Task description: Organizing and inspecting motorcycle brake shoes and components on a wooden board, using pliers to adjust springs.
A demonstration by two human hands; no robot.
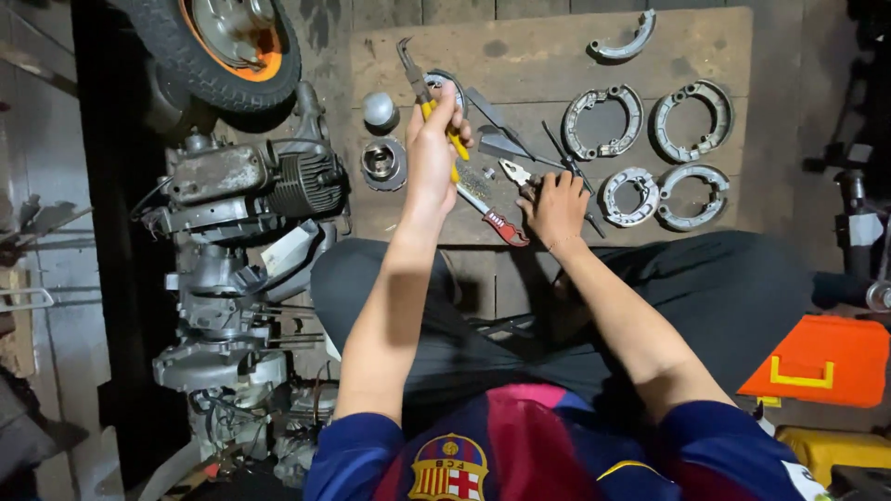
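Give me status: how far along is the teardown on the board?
Done: brake shoes and a piston lie laid out on the wooden board. In hand: left hand holds yellow-handled pliers; right hand rests on tools. Left: the engine beside the person lies partly stripped.

brake shoes (pixel 650 139) crowd the board's right; its top-left (pixel 380 56) lies bare.

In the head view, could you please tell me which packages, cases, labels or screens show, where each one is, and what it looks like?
Orange case: floor at far right, flat lid, yellow handle-shaped latch.
Yellow container: just below the orange case, partly cut off by the frame.
Crest: on the person's shirt, bottom centre, shield-shaped, multicoloured.
No screens in view.
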